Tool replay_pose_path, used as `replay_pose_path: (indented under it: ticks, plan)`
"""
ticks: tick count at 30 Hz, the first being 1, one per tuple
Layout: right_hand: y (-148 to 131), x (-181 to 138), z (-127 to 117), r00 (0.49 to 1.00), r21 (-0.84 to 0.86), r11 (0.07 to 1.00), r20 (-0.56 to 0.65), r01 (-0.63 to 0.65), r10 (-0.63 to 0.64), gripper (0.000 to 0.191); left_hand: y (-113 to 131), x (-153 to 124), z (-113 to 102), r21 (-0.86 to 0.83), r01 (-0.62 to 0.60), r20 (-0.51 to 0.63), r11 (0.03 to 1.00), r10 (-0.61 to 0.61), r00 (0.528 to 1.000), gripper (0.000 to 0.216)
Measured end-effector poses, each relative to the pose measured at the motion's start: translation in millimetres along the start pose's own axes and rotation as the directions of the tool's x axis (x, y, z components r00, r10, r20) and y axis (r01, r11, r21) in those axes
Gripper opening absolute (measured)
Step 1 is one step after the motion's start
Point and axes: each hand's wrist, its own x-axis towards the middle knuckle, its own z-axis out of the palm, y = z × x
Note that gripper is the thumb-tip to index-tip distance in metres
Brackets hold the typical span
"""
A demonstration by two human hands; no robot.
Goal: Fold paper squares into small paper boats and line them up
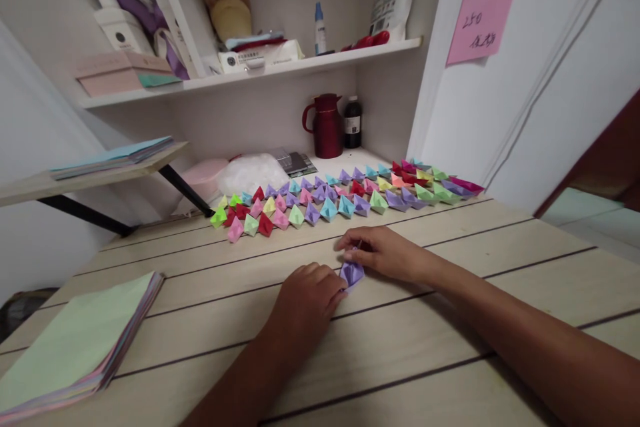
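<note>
Between my two hands, low over the wooden table [240, 360], is a small purple paper boat [352, 273]. The fingers of my left hand [311, 293] are closed on its near left end. From the far right side, my right hand [377, 250] pinches its upper end between thumb and fingers. Beyond my hands stand rows of folded paper boats [311, 213] in purple, blue, pink, green, yellow and red.
At the left lies a stack of coloured paper [75, 340]. A raised wooden shelf [100, 173] on black legs holds more paper [113, 159]. At the back stand a red jug [327, 127], a dark bottle [353, 123] and a white plastic bag [253, 175].
</note>
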Motion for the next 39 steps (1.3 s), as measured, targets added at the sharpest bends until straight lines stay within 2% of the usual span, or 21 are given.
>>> replay_pose_path:
  ticks: [6, 11, 21, 25, 29, 33, 37, 39]
  plan:
    - [5.3, 2.4, -0.1, 0.999, -0.024, 0.999, 0.009, -0.045, 0.046, 0.019, 1.1, 1.0, 0.8, -0.012, 0.010, 0.017, 1.000, -0.010, 1.000, 0.014]
    - [3.1, 2.2, -0.7, 1.000, -0.102, 0.995, 0.008, -0.022, 0.023, 0.014, 3.6, 1.3, -1.6, 0.010, 0.025, 0.025, 1.000, -0.026, 0.999, 0.014]
    - [5.1, 2.7, 3.7, 1.000, -0.105, 0.995, -0.008, -0.002, 0.001, 0.013, 6.2, 11.9, 5.8, 0.112, 0.047, 0.029, 0.993, -0.051, 0.998, 0.018]
    - [6.1, 2.4, 2.3, 1.000, -0.042, 0.999, -0.004, -0.028, 0.028, 0.017, 5.8, 12.8, 7.5, 0.118, 0.044, 0.019, 0.992, -0.046, 0.999, 0.019]
    - [5.6, 1.7, 2.0, 0.993, 0.068, 0.995, -0.082, -0.077, 0.083, 0.030, 2.7, 8.7, 4.0, 0.149, 0.037, 0.014, 0.988, -0.040, 0.999, 0.018]
    - [6.0, 2.2, 6.7, 0.984, 0.136, 0.985, -0.129, -0.102, 0.120, 0.030, -3.5, 3.1, -0.7, 0.240, 0.034, -0.013, 0.970, -0.032, 0.999, 0.019]
    - [10.0, 4.1, 11.7, 0.987, 0.102, 0.992, -0.137, -0.074, 0.088, 0.027, -8.9, -2.2, -4.9, 0.139, 0.098, -0.066, 0.985, -0.090, 0.994, 0.015]
    - [11.6, 5.0, 12.5, 0.986, 0.128, 0.990, -0.144, -0.066, 0.085, 0.027, -10.2, -4.2, -6.6, 0.041, 0.153, -0.081, 0.987, -0.149, 0.985, 0.024]
